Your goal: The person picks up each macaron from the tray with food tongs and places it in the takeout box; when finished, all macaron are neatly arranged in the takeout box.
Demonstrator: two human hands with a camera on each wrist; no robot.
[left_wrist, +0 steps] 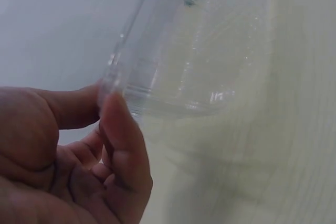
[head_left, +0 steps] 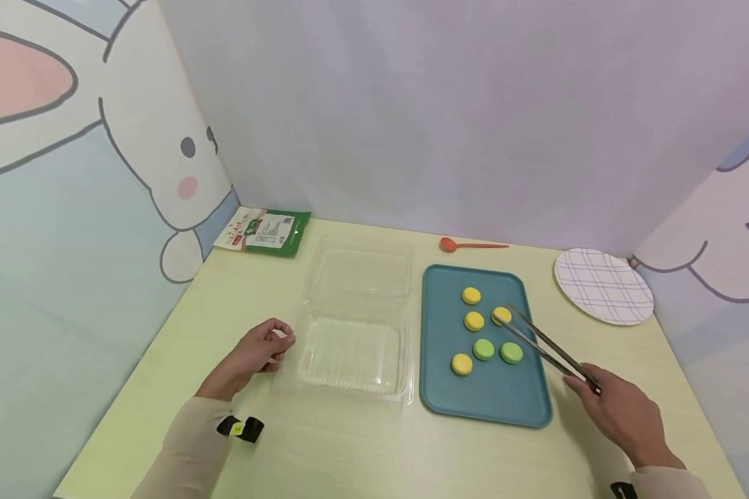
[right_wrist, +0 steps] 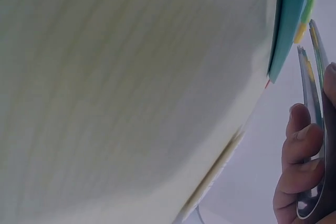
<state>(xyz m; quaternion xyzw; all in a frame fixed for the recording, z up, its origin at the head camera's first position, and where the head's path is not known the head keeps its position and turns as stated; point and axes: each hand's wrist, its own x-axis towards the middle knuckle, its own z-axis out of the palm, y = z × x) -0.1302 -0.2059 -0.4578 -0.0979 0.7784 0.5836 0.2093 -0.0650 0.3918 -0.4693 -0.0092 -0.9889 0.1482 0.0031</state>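
Observation:
My left hand (head_left: 263,348) pinches the left rim of a clear plastic clamshell box (head_left: 356,357), whose lid lies folded back behind it. The left wrist view shows thumb and forefinger on the box edge (left_wrist: 113,72). In my right hand (head_left: 624,412) are metal tongs (head_left: 552,357), gripped near their bent end. Their tips stand apart at a yellow macaron (head_left: 501,316) on a teal tray (head_left: 480,405); whether they touch it I cannot tell. Other yellow macarons (head_left: 474,321) and two green macarons (head_left: 483,349) lie on the same tray.
A red spoon (head_left: 449,244) lies behind the tray. At the back right sits a white checked plate (head_left: 602,285). A green and white packet (head_left: 268,232) is at the back left corner. Fabric walls (head_left: 437,125) enclose the table (head_left: 324,450).

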